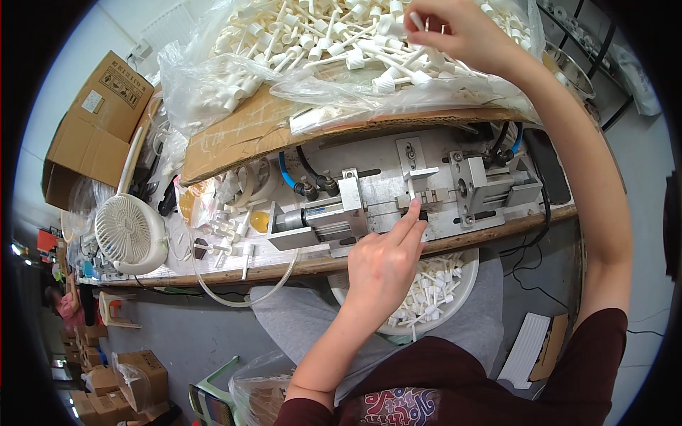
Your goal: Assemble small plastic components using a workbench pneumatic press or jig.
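My left hand (383,263) reaches up to the middle of a metal clamping jig (430,197). Its fingers lie close together, with the index fingertip at the lower end of a white plastic stick (410,187) seated in the jig; the thumb is hidden. At the top, my right hand (462,32) is pinched around a white plastic piece (417,21), over a large heap of white capped sticks (334,35). Pneumatic cylinders flank the jig, one to the left (320,221) and one to the right (497,186).
A cardboard sheet (234,145) and clear plastic lie under the heap. In my lap a white basin (469,284) holds more capped sticks. A small white fan (130,233) stands left, near an open cardboard box (99,131). Black and blue air hoses (285,170) run to the cylinders.
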The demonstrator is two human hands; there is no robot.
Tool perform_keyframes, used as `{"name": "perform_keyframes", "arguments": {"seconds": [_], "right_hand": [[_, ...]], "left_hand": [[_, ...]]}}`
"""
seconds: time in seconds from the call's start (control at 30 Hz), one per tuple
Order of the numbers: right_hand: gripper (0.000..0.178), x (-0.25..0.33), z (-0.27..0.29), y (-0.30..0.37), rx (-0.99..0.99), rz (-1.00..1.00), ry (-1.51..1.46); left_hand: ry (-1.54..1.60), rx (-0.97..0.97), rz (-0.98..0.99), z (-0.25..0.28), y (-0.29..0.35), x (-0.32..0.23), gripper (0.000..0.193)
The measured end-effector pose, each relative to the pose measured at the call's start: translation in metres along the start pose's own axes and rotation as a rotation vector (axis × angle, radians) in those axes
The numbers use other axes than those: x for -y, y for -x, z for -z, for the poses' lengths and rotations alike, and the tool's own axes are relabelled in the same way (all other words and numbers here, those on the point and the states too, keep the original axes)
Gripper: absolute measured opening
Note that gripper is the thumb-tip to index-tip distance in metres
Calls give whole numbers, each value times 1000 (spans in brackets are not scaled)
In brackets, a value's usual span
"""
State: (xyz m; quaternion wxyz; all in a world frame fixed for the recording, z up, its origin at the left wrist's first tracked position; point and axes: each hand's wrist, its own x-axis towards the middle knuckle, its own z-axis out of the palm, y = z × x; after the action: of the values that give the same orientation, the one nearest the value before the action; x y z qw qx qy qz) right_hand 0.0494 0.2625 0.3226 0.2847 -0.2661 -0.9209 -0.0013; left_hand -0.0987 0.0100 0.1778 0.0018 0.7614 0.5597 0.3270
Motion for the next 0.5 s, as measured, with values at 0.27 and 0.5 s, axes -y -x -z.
{"name": "perform_keyframes", "arguments": {"seconds": [0.27, 0.5], "right_hand": [[12, -15, 13, 34, -362, -430, -815], [23, 43, 22, 94, -438, -364, -631]], "left_hand": [[11, 13, 4, 0, -1, 1, 29], [337, -169, 80, 24, -15, -2, 30]]}}
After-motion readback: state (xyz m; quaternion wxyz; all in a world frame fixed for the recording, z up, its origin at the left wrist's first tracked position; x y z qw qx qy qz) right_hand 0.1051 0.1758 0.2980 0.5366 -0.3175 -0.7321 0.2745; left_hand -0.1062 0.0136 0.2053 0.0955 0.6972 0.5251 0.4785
